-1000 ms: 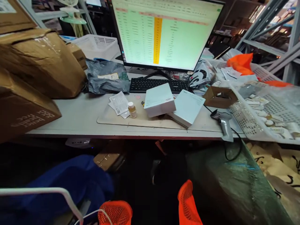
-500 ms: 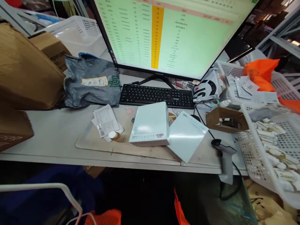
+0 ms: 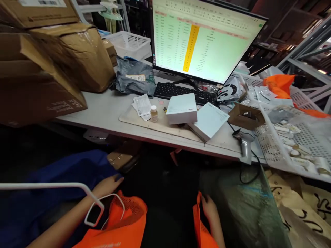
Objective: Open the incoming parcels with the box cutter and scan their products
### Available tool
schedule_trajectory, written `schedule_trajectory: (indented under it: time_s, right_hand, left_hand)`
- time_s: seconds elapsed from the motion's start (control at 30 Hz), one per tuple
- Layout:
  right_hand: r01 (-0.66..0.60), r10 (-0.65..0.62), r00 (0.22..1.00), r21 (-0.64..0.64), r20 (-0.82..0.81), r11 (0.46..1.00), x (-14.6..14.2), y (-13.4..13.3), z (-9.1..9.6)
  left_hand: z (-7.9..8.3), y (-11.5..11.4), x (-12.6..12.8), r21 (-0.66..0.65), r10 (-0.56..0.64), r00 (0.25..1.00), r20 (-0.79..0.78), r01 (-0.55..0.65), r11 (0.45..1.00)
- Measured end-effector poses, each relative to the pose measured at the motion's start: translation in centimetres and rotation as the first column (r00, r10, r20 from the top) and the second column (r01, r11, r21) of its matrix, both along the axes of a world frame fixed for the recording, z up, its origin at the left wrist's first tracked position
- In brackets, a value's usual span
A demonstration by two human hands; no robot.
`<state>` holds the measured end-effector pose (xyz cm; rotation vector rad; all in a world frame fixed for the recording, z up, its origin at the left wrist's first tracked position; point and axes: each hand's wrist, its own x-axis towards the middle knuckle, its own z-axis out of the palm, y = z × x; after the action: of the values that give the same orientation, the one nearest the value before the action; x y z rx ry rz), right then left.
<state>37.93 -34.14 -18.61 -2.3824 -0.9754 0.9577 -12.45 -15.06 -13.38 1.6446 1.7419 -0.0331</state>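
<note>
My left hand (image 3: pixel 108 184) is low at the left with fingers stretched forward and nothing visible in it. It lies just beyond an orange mesh vest (image 3: pixel 126 224), beside dark blue cloth (image 3: pixel 77 168). My right hand (image 3: pixel 210 208) is low at the right, close against the other orange vest edge (image 3: pixel 198 220). Its fingers point forward, slightly apart; I cannot tell whether they touch the vest. A white looped cord or rod (image 3: pixel 51 186) crosses in front of my left forearm. Both hands are below the desk's front edge, away from two pale blue boxes (image 3: pixel 182 105) on the desk.
On the desk (image 3: pixel 103 117) are a small bottle (image 3: pixel 154 114), white packets (image 3: pixel 142 105), a keyboard (image 3: pixel 178 91), a monitor (image 3: pixel 207 44) and a grey plastic parcel (image 3: pixel 136 77). A barcode scanner (image 3: pixel 245 144) overhangs the edge. Cardboard boxes (image 3: pixel 46 82) stand left; a white basket (image 3: pixel 274 151) stands right.
Both hands and forearms have come into view at the bottom. The camera view has shifted back, so the desk items look smaller and higher. More of the orange vest shows.
</note>
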Motion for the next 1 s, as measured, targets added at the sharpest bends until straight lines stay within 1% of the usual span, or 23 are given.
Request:
schedule_trajectory:
  time_s: [0.07, 0.1, 0.17, 0.23, 0.27, 0.33, 0.37, 0.4, 0.43, 0.5, 0.57, 0.63, 0.67, 0.7, 0.73, 0.77, 0.8, 0.83, 0.87, 0.9, 0.93, 0.97, 1.0]
  right_hand:
    - [0.012, -0.012, 1.000, 0.027, 0.005, 1.000, 0.1, -0.8, -0.2]
    - [0.018, -0.019, 1.000, 0.039, 0.008, 0.999, 0.1, -0.9, -0.1]
    - [0.038, -0.039, 0.999, 0.061, 0.016, 0.997, 0.0, -0.9, 0.0]
    - [0.057, -0.059, 0.998, 0.078, 0.024, 0.995, -0.1, -0.7, 0.0]
    - [0.064, -0.067, 0.997, 0.086, 0.025, 0.994, -0.2, -0.5, 0.1]
    - [0.069, -0.071, 0.997, 0.102, 0.024, 0.992, -0.2, -0.2, 0.1]
    - [0.068, -0.071, 0.997, 0.110, 0.023, 0.992, -0.2, 0.0, 0.0]
    - [0.071, -0.074, 0.997, 0.116, 0.023, 0.991, -0.3, 0.1, 0.0]
    - [0.077, -0.081, 0.996, 0.119, 0.023, 0.990, -0.3, 0.2, 0.0]
    - [0.095, -0.099, 0.995, 0.124, 0.022, 0.988, -0.5, 0.4, 0.0]
    - [0.111, -0.114, 0.993, 0.138, 0.012, 0.984, -0.9, 0.8, 0.6]
    - [0.114, -0.116, 0.993, 0.173, -0.002, 0.978, -1.2, 1.7, 2.4]
    - [0.111, -0.115, 0.993, 0.222, 0.006, 0.969, -1.1, 2.4, 3.8]
    - [0.105, -0.121, 0.992, 0.301, 0.036, 0.948, -0.9, 3.3, 5.6]
    - [0.092, -0.139, 0.986, 0.400, 0.090, 0.912, -0.3, 4.3, 7.6]
    - [0.069, -0.176, 0.971, 0.508, 0.165, 0.858, 0.5, 5.4, 9.8]
    - [0.035, -0.233, 0.939, 0.604, 0.252, 0.796, 1.6, 6.7, 12.1]
    - [0.000, -0.300, 0.893, 0.666, 0.336, 0.746, 3.0, 8.0, 14.2]
    - [-0.020, -0.368, 0.834, 0.689, 0.411, 0.725, 4.5, 9.4, 16.2]
    - [-0.012, -0.417, 0.775, 0.671, 0.475, 0.742, 6.2, 10.8, 17.8]
    - [0.029, -0.428, 0.738, 0.609, 0.522, 0.792, 7.9, 12.2, 19.1]
    - [0.088, -0.397, 0.735, 0.503, 0.550, 0.860, 9.5, 13.6, 20.1]
    - [0.145, -0.345, 0.755, 0.372, 0.558, 0.917, 11.1, 15.0, 20.7]
  left_hand:
    - [0.2, 0.3, -0.2, 0.089, 0.022, 0.999, 0.049, -0.026, 0.996]
    - [0.7, 0.8, 0.0, 0.151, 0.027, 0.996, 0.087, -0.040, 0.988]
    - [2.3, 2.7, 0.8, 0.268, 0.020, 0.987, 0.158, -0.063, 0.961]
    - [4.8, 5.2, 1.9, 0.384, -0.014, 0.977, 0.213, -0.070, 0.921]
    - [6.4, 6.6, 2.6, 0.456, -0.044, 0.966, 0.255, -0.080, 0.886]
    - [9.6, 9.6, 4.5, 0.596, -0.135, 0.928, 0.348, -0.107, 0.796]
    - [11.2, 11.2, 5.6, 0.644, -0.185, 0.902, 0.390, -0.124, 0.755]
    - [12.5, 12.9, 6.8, 0.671, -0.226, 0.875, 0.429, -0.141, 0.728]
    - [13.7, 14.6, 8.1, 0.679, -0.253, 0.850, 0.463, -0.157, 0.718]
    - [15.3, 17.9, 10.7, 0.659, -0.264, 0.813, 0.520, -0.185, 0.729]
    - [15.9, 20.9, 12.7, 0.608, -0.239, 0.802, 0.547, -0.184, 0.772]
    - [15.9, 23.1, 14.0, 0.538, -0.216, 0.810, 0.545, -0.141, 0.831]
    - [15.7, 23.8, 14.3, 0.498, -0.201, 0.804, 0.560, -0.132, 0.857]
    - [15.5, 24.4, 14.5, 0.452, -0.177, 0.780, 0.600, -0.148, 0.880]
    - [15.4, 24.7, 14.6, 0.393, -0.136, 0.729, 0.670, -0.194, 0.899]
    - [15.3, 24.7, 14.6, 0.316, -0.082, 0.643, 0.761, -0.257, 0.913]
    - [15.3, 24.6, 14.6, 0.220, -0.024, 0.522, 0.853, -0.316, 0.923]
    - [15.4, 24.3, 14.5, 0.113, 0.033, 0.380, 0.924, -0.356, 0.928]
    - [15.5, 23.9, 14.5, 0.008, 0.089, 0.245, 0.965, -0.368, 0.930]
    - [15.6, 23.3, 14.5, -0.086, 0.143, 0.137, 0.980, -0.356, 0.930]
    - [15.7, 22.8, 14.5, -0.166, 0.197, 0.062, 0.978, -0.336, 0.927]
    - [15.8, 22.2, 14.6, -0.237, 0.256, 0.018, 0.967, -0.314, 0.919]
    - [15.8, 21.6, 14.6, -0.299, 0.312, -0.003, 0.950, -0.294, 0.908]
